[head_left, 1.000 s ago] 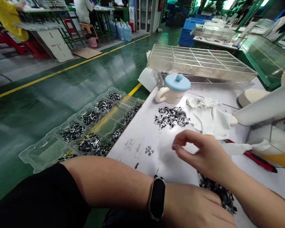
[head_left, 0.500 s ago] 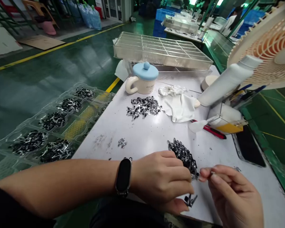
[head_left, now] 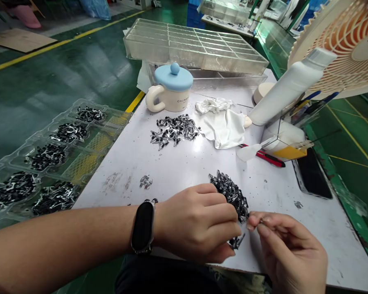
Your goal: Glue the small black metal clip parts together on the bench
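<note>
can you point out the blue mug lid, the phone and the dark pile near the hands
blue mug lid [head_left: 173,81]: head view, top
phone [head_left: 314,176]: head view, dark screen
dark pile [head_left: 232,196]: head view, middle

The fan [head_left: 340,49] is running past the right edge, the left hand [head_left: 199,224] is hiding its own fingertips, and whatever the right fingertips [head_left: 265,230] are pinching is looking too small to name.

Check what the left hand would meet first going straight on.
Probably the right hand, just past the dark parts at the fingertips of the left hand; depth and whether those are held are unclear.
</note>
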